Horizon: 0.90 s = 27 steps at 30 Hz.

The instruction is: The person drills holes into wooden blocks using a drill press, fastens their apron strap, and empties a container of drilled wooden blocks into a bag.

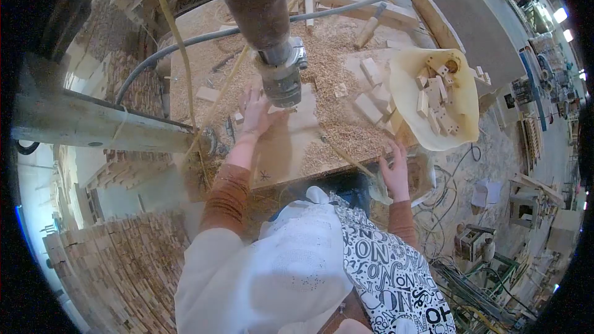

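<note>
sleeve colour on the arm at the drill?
Rust-orange sleeve, on the left hand under the drill head; head view.

1 head-worn fisheye view looks steeply down, close over the person's chest and arms, onto the bench, with floor at right edge.

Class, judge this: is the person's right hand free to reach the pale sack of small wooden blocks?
Probably yes: the right hand rests at the bench edge, and only sawdust lies between it and the pale sack of small wooden blocks.
</note>
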Available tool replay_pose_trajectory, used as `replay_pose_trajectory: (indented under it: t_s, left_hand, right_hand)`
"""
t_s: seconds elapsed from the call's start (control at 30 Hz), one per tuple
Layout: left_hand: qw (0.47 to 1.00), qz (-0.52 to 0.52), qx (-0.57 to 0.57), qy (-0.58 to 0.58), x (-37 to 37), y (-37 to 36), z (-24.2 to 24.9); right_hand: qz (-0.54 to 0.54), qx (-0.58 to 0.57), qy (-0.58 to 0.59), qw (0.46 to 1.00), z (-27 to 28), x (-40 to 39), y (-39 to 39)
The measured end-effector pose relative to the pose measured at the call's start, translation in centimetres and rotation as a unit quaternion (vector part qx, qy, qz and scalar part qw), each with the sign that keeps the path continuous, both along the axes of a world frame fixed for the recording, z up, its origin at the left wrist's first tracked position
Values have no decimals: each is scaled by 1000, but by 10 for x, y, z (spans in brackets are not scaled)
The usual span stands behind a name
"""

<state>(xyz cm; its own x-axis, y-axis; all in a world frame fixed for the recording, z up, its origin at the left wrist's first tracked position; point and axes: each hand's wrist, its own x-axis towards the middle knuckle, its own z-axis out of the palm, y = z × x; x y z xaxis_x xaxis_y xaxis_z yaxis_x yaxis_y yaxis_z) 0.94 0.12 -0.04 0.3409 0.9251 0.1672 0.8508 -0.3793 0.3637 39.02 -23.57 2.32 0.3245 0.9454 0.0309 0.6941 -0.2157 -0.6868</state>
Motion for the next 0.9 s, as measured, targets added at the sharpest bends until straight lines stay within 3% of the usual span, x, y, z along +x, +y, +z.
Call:
replay_pose_trajectory:
  t_s: [0.1, 0.27, 0.9]
  left_hand:
    - [999, 6, 11, 38, 0, -1, 1]
    - [999, -5, 48, -7, -2, 4, -12]
    - [999, 37, 3, 39, 2, 1, -3]
  right_hand:
    - [4, -2, 6, 1000, -2, -1, -1]
    - [9, -30, 6, 999, -5, -5, -3]
    - [31, -45, -15, 998, -2, -6, -2]
